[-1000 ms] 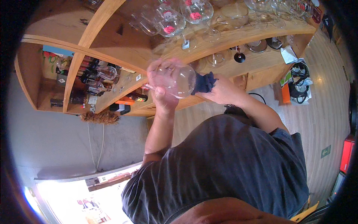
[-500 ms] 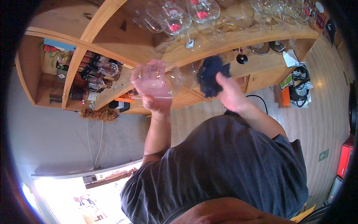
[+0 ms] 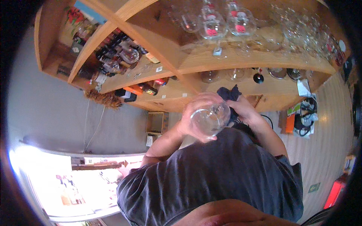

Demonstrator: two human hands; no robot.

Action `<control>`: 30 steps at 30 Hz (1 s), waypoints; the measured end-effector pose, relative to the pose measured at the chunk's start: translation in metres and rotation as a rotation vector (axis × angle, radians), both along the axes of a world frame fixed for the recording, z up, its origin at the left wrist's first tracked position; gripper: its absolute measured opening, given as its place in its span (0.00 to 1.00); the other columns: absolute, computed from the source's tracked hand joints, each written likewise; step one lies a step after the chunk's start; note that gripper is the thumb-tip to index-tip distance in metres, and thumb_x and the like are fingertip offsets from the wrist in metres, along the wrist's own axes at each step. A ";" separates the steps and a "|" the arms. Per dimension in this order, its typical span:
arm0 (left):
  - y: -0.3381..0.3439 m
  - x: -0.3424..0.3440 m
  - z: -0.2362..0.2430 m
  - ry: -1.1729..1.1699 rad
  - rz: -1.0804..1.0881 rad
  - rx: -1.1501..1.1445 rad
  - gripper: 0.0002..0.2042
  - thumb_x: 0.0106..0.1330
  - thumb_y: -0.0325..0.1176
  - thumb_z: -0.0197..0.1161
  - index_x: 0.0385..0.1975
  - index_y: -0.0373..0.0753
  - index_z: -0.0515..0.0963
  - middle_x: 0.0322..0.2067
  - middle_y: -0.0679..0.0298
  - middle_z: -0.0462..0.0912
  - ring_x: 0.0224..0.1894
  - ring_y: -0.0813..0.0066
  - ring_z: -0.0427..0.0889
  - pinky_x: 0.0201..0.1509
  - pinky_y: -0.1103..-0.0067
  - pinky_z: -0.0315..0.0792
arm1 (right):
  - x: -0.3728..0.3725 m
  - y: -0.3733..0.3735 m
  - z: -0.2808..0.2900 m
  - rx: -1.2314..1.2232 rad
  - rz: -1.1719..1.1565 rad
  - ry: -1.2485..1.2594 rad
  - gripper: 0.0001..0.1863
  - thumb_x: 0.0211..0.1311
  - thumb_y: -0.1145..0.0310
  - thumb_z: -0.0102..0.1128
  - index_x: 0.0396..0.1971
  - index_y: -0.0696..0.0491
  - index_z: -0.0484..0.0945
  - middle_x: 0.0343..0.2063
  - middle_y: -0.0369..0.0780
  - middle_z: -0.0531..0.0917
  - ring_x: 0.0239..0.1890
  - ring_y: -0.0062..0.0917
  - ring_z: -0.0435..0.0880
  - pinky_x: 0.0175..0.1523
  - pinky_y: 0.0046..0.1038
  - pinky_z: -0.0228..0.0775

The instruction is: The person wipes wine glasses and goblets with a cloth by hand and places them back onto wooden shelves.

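The glass (image 3: 206,124) was clear and colourless, with a rounded outline and a thin curved edge that caught pale highlights; skin and shirt showed through it. It was held tilted in the air in front of the wooden shelf (image 3: 203,64), apart from it. Which end of the glass faced up could not be told.

The left hand (image 3: 188,120) was curled around the side of the glass, thumb spread from the fingers. The right hand (image 3: 243,108) was mostly closed on a bunched dark navy cloth (image 3: 228,93), whose folds stuck out toward the shelf. Whether cloth and glass touched could not be told.

On the shelf, printed stemmed glasses (image 3: 215,31) bore pink and white motifs, with a small white label (image 3: 217,51) near one foot. A white tag (image 3: 158,69) sat on the shelf's left part. Right of the shelf, a green sign (image 3: 313,187) lay on the floor. The lettering was too small or blurred to read.
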State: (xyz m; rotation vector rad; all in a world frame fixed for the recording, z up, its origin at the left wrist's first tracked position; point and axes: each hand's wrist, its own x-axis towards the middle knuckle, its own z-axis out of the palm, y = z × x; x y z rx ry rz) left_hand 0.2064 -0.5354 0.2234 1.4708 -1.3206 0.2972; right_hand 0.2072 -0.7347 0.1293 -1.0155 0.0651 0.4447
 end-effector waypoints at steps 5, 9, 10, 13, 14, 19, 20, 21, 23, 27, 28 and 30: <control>0.024 -0.003 0.013 0.278 -0.100 0.116 0.45 0.37 0.49 0.81 0.56 0.35 0.68 0.50 0.53 0.78 0.55 0.52 0.76 0.58 0.59 0.68 | 0.004 0.015 0.002 -0.022 0.298 -0.013 0.18 0.53 0.76 0.63 0.46 0.58 0.78 0.39 0.37 0.84 0.37 0.21 0.82 0.41 0.26 0.77; 0.060 -0.002 0.005 0.667 -0.138 -0.276 0.46 0.40 0.48 0.79 0.58 0.35 0.63 0.54 0.50 0.72 0.60 0.55 0.71 0.65 0.59 0.62 | 0.013 0.039 -0.006 0.015 0.348 0.063 0.16 0.55 0.73 0.61 0.45 0.58 0.78 0.35 0.38 0.84 0.32 0.21 0.83 0.34 0.21 0.75; 0.070 -0.003 0.006 0.715 -0.126 -0.351 0.46 0.42 0.48 0.78 0.59 0.35 0.61 0.55 0.47 0.69 0.61 0.54 0.68 0.67 0.59 0.60 | 0.018 0.047 -0.002 -0.024 0.353 0.112 0.17 0.55 0.71 0.61 0.45 0.58 0.78 0.32 0.39 0.84 0.27 0.23 0.82 0.30 0.22 0.75; 0.107 0.004 0.001 0.618 -0.070 -0.420 0.46 0.43 0.51 0.77 0.59 0.35 0.60 0.55 0.46 0.69 0.61 0.53 0.68 0.67 0.59 0.60 | 0.028 0.078 0.006 0.001 0.359 0.244 0.17 0.54 0.71 0.61 0.45 0.58 0.77 0.31 0.40 0.84 0.24 0.24 0.82 0.27 0.23 0.76; 0.117 0.004 -0.002 0.597 -0.026 -0.421 0.46 0.45 0.54 0.75 0.59 0.36 0.59 0.54 0.45 0.69 0.61 0.53 0.69 0.66 0.59 0.61 | 0.031 0.090 0.007 0.042 0.363 0.264 0.17 0.55 0.70 0.61 0.44 0.59 0.76 0.30 0.40 0.83 0.24 0.25 0.82 0.29 0.24 0.78; 0.184 0.005 -0.007 0.527 0.156 -0.388 0.45 0.45 0.54 0.75 0.59 0.37 0.60 0.54 0.46 0.69 0.59 0.54 0.71 0.64 0.59 0.64 | 0.031 0.147 0.016 -0.222 0.004 0.189 0.15 0.55 0.69 0.62 0.41 0.60 0.76 0.28 0.39 0.82 0.24 0.26 0.82 0.28 0.26 0.77; 0.202 0.006 -0.005 0.510 0.202 -0.397 0.45 0.45 0.55 0.76 0.58 0.37 0.61 0.54 0.46 0.70 0.59 0.54 0.71 0.63 0.59 0.65 | 0.034 0.155 0.012 -0.253 -0.073 0.210 0.15 0.55 0.68 0.62 0.41 0.60 0.76 0.28 0.39 0.82 0.24 0.26 0.82 0.28 0.27 0.77; 0.222 0.009 -0.002 0.518 0.295 -0.422 0.44 0.45 0.56 0.75 0.58 0.38 0.61 0.54 0.48 0.70 0.58 0.54 0.72 0.62 0.57 0.66 | 0.037 0.161 0.006 -0.249 -0.105 0.188 0.15 0.55 0.69 0.62 0.41 0.60 0.76 0.28 0.39 0.82 0.24 0.26 0.82 0.28 0.27 0.76; 0.263 0.019 0.004 0.466 0.487 -0.539 0.42 0.46 0.57 0.75 0.58 0.41 0.63 0.52 0.52 0.72 0.56 0.53 0.73 0.60 0.56 0.68 | 0.036 0.171 -0.006 -0.243 -0.166 0.139 0.14 0.56 0.69 0.62 0.40 0.59 0.76 0.29 0.39 0.82 0.25 0.26 0.81 0.29 0.27 0.75; 0.373 0.062 0.006 0.383 0.718 -0.664 0.37 0.49 0.55 0.73 0.56 0.45 0.66 0.50 0.60 0.74 0.54 0.62 0.73 0.58 0.62 0.69 | 0.028 0.196 -0.019 -0.160 -0.233 0.084 0.12 0.58 0.71 0.61 0.42 0.58 0.77 0.33 0.36 0.82 0.32 0.22 0.80 0.35 0.24 0.74; 0.394 0.069 0.012 0.431 0.778 -0.703 0.34 0.53 0.52 0.71 0.56 0.42 0.66 0.50 0.62 0.73 0.52 0.66 0.73 0.56 0.66 0.69 | 0.028 0.201 -0.023 -0.183 -0.220 0.068 0.13 0.58 0.71 0.61 0.43 0.57 0.77 0.33 0.35 0.82 0.33 0.21 0.80 0.36 0.23 0.74; 0.453 0.102 0.012 0.316 0.880 -0.666 0.29 0.59 0.41 0.68 0.57 0.36 0.65 0.50 0.62 0.72 0.49 0.74 0.73 0.52 0.76 0.69 | 0.026 0.212 -0.025 -0.225 -0.197 0.027 0.14 0.59 0.71 0.61 0.44 0.57 0.77 0.35 0.34 0.82 0.34 0.20 0.80 0.37 0.23 0.74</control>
